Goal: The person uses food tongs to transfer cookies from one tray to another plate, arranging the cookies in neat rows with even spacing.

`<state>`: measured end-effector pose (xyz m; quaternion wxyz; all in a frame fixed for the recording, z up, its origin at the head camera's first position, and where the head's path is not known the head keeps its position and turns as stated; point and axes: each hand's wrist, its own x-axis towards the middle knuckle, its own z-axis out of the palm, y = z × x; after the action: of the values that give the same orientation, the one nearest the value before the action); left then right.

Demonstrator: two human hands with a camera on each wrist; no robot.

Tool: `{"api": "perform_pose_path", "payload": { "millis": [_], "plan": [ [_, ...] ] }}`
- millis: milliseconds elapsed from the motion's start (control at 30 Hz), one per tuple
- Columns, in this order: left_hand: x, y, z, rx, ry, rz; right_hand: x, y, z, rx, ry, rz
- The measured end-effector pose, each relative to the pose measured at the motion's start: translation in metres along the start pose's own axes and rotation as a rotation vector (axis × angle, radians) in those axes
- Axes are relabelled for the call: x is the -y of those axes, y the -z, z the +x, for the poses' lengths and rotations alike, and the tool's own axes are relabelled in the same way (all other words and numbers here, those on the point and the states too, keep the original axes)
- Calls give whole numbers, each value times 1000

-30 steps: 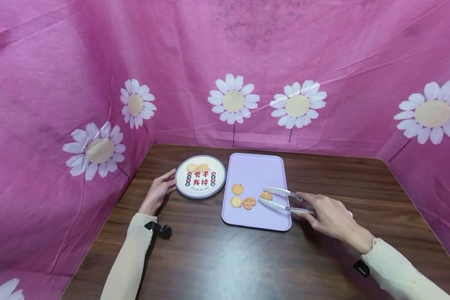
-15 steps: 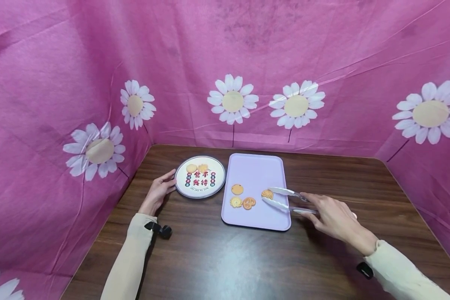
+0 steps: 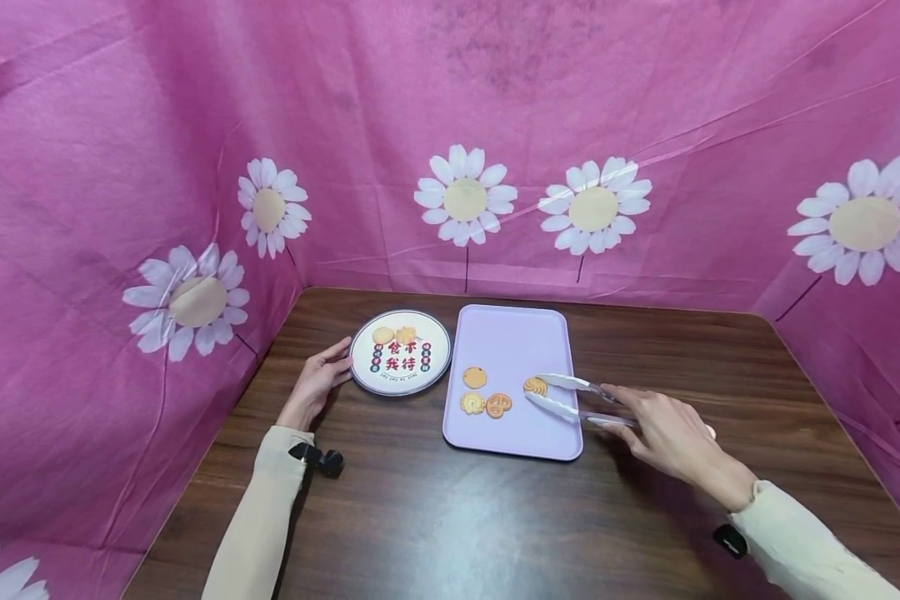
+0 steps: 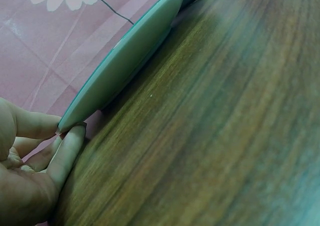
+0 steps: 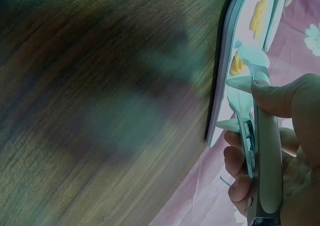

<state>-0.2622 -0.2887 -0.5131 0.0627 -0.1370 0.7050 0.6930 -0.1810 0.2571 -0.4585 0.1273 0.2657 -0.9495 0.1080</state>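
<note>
At the left rim of a round white plate (image 3: 399, 385) with printed characters, my left hand (image 3: 319, 385) pinches the edge between thumb and fingers, as the left wrist view shows. Two cookies (image 3: 383, 335) lie near the plate's far side. My right hand (image 3: 663, 437) grips metal tongs (image 3: 555, 407), whose tips are spread on either side of a swirl cookie (image 3: 535, 387) on the lilac tray (image 3: 510, 333). Left of it on the tray are a round cookie (image 3: 475, 377), a pale ring-shaped cookie (image 3: 472, 404) and a pretzel-shaped cookie (image 3: 498, 406).
The plate and tray stand side by side on a dark wooden table (image 3: 450, 525). Pink cloth (image 3: 375, 100) with white daisies hangs behind and along both sides, right at the table's edges.
The tongs and my right hand have shifted slightly right, and the swirl cookie sits a touch farther right and back. My left hand and the plate have stayed put.
</note>
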Motion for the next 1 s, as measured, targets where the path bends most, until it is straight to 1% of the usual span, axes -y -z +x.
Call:
{"api": "perform_pose_path", "payload": {
  "millis": [100, 300, 600, 767, 1000],
  "plan": [
    [0, 0, 1, 2, -7, -7, 0, 0, 1, -5, 1, 8],
    [0, 0, 2, -12, 4, -7, 0, 1, 2, -11, 8, 10],
    [0, -1, -1, -11, 16, -1, -1, 2, 5, 0, 17, -18],
    [-1, -1, -4, -14, 18, -5, 0, 3, 16, -9, 42, -19],
    [-2, -2, -1, -19, 15, 0, 3, 4, 37, -19, 55, -18]
  ]
}}
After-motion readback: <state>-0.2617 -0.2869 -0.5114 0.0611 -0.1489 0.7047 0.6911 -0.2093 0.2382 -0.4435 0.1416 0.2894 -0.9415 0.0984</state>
